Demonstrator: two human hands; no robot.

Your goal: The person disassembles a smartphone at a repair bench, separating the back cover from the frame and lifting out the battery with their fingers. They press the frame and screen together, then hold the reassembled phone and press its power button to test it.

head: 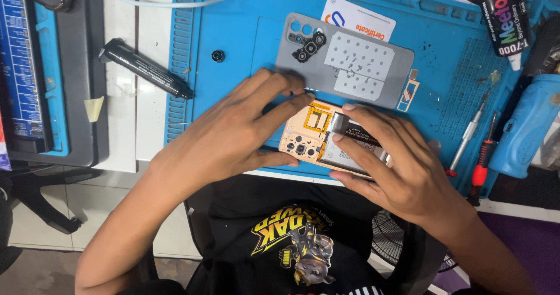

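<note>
The opened phone (318, 137) lies flat on the blue work mat (233, 50), close to the mat's near edge and just in front of the person. Its back is off, so the orange inner frame, the small camera modules and the battery (344, 146) are visible. The long axis of the phone runs across the view, from the left and a little down toward the right.

Both hands frame the phone, one at each end of this axis. The left hand (233, 134) covers the camera end: its fingers are spread and stretched over the upper left corner, and the thumb lies along the near edge. It seems to press or steady the body and does not close around it. The right hand (396, 166) sits at the other end, with its fingertips (338, 137) resting on top of the battery and the black strip beside it. These fingers are also extended, not closed on anything. The two hands are about equally near, each touching its own end.

Just behind the phone lies the removed grey back cover (350, 64), inner side up. To the right are a silver tool (469, 131) and a red-handled screwdriver (481, 166), well apart from the hands. A black marker-like pen (146, 67) lies to the left of the mat.
</note>
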